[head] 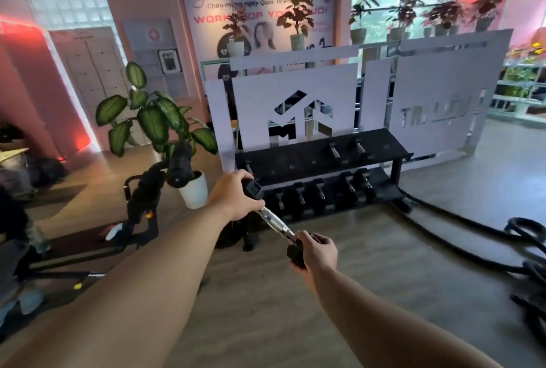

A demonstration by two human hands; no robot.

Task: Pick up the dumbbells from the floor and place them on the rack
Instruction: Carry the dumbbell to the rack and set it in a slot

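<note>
While I carry this hex dumbbell point(276, 221) toward the rack, my right hand point(317, 252) is wrapped around its near head and my left hand point(233, 194) around the far head, so the knurled chrome handle point(276, 219) lies bare between them, tilted down toward me. I judge it wiser to level the bar before setting it down, since gripping the heads gives me less control than the handle would. Past my hands, the lower shelf point(384, 187) already holds a row of dumbbells, while the rack's upper shelf point(295, 157) carries only two on its right and looks free on the left. I would lower it there gently, keeping my fingers clear of the tray
</note>
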